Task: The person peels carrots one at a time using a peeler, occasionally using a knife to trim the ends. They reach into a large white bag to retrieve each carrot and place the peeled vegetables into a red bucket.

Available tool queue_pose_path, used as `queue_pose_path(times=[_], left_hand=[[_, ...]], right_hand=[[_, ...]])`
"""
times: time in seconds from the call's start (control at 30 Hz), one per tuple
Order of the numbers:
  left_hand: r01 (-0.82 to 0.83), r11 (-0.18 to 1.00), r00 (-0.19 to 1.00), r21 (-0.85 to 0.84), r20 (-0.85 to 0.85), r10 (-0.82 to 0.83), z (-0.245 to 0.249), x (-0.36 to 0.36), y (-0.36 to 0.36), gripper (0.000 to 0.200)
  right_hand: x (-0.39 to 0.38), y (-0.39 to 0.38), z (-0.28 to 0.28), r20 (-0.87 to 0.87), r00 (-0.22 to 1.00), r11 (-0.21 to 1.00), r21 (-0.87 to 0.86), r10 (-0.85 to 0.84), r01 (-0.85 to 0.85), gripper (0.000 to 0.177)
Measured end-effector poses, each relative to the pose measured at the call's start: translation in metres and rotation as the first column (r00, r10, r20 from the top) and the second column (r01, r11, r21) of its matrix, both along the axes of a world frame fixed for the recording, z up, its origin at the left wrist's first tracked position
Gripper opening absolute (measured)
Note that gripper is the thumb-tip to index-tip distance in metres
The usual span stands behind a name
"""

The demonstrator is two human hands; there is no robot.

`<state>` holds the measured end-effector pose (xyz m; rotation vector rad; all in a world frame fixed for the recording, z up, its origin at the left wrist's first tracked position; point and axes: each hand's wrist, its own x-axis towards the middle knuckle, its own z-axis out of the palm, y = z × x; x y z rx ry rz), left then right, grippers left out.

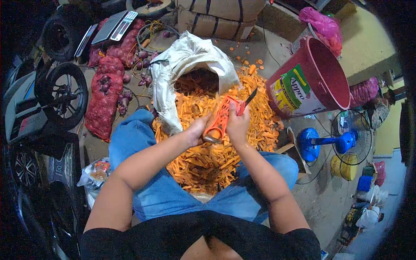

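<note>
Between my hands is an orange-red plastic tool [223,113] with dark slots and a greyish strip at its lower end. My right hand [239,126] is closed around its right side, the thumb lying on top. From that same fist a knife [251,97] sticks out, its dark blade pointing up and right. My left hand [198,131] is closed on a carrot [210,122] lying along the tool's left side; most of the carrot is hidden. Below both hands spreads a big heap of carrot peelings [199,167] between my knees.
A white sack [167,93] lies mouth open at the heap's far side. To the right stand a tilted dark red bucket [277,82] and a blue fan [308,145]. Net bags of red onions [104,99], a motorcycle wheel [67,93] and a scale [110,28] are left. Cardboard boxes [216,24] stand behind.
</note>
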<state>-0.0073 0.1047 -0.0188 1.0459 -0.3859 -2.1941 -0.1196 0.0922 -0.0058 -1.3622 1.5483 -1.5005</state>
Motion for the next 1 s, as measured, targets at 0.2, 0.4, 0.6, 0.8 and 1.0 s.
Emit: queue_pose_path(times=[0.2,0.4,0.6,0.8,1.0], left_hand=[[0.18,0.983,0.979,0.029,0.097,-0.182,0.017,0.008,-0.006,0.039],[0.202,0.976,0.975,0.078,0.081,-0.208,0.002,0.017,-0.012,0.04],[0.025,0.999,0.998,0.041,-0.053,-0.023,-0.019,0.011,-0.014,0.041],[0.347,0.938,0.933,-0.016,0.105,-0.344,0.017,0.008,0.0,0.037],[0.235,0.969,0.967,0.076,0.082,-0.241,0.006,0.012,-0.015,0.038]], right_hand=[[-0.051,-0.063,-0.038,-0.142,0.943,0.948,0.063,-0.3,0.311,0.02],[-0.084,-0.078,-0.028,0.225,0.925,0.935,0.251,-0.306,0.249,0.018],[0.001,-0.015,0.01,0.215,0.976,0.997,0.064,0.038,-0.053,0.016],[-0.075,-0.07,-0.026,-0.194,0.92,0.935,0.031,-0.34,0.352,0.018],[-0.038,-0.048,-0.002,0.135,0.977,0.985,0.069,-0.166,0.158,0.016]])
